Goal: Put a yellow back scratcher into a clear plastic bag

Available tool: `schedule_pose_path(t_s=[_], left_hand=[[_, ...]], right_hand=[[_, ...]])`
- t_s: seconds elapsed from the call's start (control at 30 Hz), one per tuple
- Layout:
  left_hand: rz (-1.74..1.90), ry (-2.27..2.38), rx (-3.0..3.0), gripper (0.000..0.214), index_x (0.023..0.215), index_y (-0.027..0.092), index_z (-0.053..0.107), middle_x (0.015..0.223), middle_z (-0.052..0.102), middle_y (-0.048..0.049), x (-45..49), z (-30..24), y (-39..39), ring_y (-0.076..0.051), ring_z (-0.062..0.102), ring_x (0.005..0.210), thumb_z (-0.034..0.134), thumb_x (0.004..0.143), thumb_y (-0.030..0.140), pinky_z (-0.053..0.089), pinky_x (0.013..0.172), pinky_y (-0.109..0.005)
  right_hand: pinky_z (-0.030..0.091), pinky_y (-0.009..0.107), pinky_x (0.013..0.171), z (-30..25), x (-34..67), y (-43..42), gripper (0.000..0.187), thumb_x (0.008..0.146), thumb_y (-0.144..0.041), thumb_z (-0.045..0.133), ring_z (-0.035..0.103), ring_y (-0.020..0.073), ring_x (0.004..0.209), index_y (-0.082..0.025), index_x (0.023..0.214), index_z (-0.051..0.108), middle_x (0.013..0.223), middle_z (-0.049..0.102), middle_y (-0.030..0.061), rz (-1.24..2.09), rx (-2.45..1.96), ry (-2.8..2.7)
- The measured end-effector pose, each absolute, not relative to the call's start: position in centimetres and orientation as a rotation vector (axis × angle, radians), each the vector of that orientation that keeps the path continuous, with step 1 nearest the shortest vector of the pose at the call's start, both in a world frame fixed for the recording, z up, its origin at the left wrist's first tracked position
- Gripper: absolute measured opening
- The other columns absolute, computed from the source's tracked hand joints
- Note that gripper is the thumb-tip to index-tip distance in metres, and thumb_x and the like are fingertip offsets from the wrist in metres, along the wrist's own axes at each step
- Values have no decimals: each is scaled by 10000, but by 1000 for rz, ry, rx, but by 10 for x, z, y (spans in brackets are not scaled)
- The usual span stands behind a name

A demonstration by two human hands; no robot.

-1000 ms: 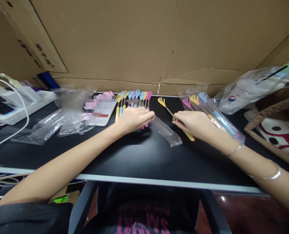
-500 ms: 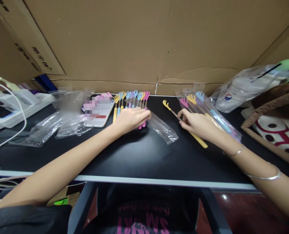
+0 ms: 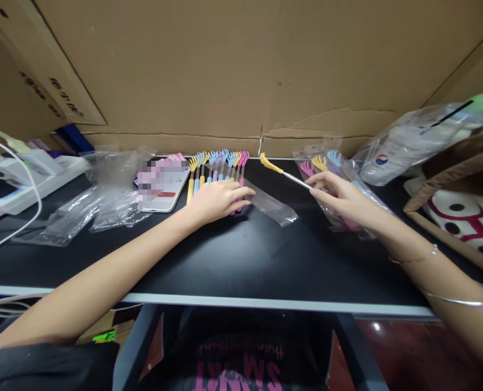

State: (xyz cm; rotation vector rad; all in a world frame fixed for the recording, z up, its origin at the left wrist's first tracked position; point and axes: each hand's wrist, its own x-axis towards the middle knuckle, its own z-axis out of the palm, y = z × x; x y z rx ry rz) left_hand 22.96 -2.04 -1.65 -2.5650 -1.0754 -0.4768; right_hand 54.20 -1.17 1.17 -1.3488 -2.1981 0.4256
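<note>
My right hand [image 3: 341, 198] grips a yellow claw-headed back scratcher [image 3: 280, 170] by its metal shaft, lifted off the black table [image 3: 241, 255] with the claw pointing left toward the cardboard wall. My left hand [image 3: 217, 200] lies on a clear narrow plastic sleeve [image 3: 272, 205], fingers pinching its end, over the handles of a row of several coloured back scratchers [image 3: 217, 165]. Behind my right hand lie bagged scratchers [image 3: 326, 163] in pink, yellow and blue.
A phone [image 3: 162, 184] lies left of the row. Loose clear bags [image 3: 99, 201] are piled at the left, with a white device and cable [image 3: 25, 179] beyond. A big plastic bag [image 3: 412, 144] and a brown tote [image 3: 461, 201] stand at right. Cardboard [image 3: 241, 76] walls the back.
My right hand has picked the yellow scratcher off the table and raised it, the claw swinging up and left. My left hand stayed on the sleeve.
</note>
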Motion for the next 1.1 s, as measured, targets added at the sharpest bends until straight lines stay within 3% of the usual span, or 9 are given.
schedule_pose_path(t_s=[0.2,0.4,0.53,0.73,0.87,1.0,1.1], left_hand=[[-451,-1059,-2607,369,1194,235,669,1079,715,-63,228,-18,-17,-187,682,974,458,1000,467,506,777,-253],[-469,-1043,-2618,375,1203,231,666,1039,707,-66,227,-22,-15,-190,661,978,421,1017,446,509,805,-273],[-478,-1017,-2620,323,1137,224,685,1012,708,-45,228,-23,-14,-186,652,980,440,1017,397,505,813,-272],[-521,-924,-2564,415,1108,209,683,1031,707,-54,228,-23,-16,-200,645,973,585,909,560,498,744,-267],[-536,-865,-2507,313,1069,218,692,960,714,-30,228,-22,-17,-171,647,919,549,959,475,462,685,-242],[-508,-811,-2479,287,953,207,699,816,686,-13,228,-21,-16,-152,635,841,480,1008,384,429,657,-230],[-513,-778,-2478,284,954,204,694,856,693,-22,228,-20,-16,-156,633,872,521,983,428,421,646,-228]], right_hand=[[380,284,562,20,544,-24,319,845,-439,530,508,155,579,-179,1008,616,674,537,-7,302,-1382,-2348],[408,303,602,33,548,-35,355,870,-462,486,559,184,641,-182,1041,621,789,633,48,252,-1415,-2372],[415,311,611,36,556,-49,379,894,-467,458,576,193,638,-167,1059,620,757,649,60,310,-1507,-2395],[480,312,630,20,594,-80,451,854,-581,517,616,193,665,-189,1050,623,804,678,58,392,-1624,-2187],[508,310,586,8,630,-100,498,817,-648,534,660,226,744,-218,1040,650,946,719,81,240,-1688,-2114],[525,302,521,-1,657,-115,545,755,-714,559,670,218,654,-237,995,671,860,725,60,192,-1704,-2112],[508,285,488,-10,666,-126,507,775,-692,565,662,201,615,-262,1023,668,846,725,37,192,-1720,-2141]])
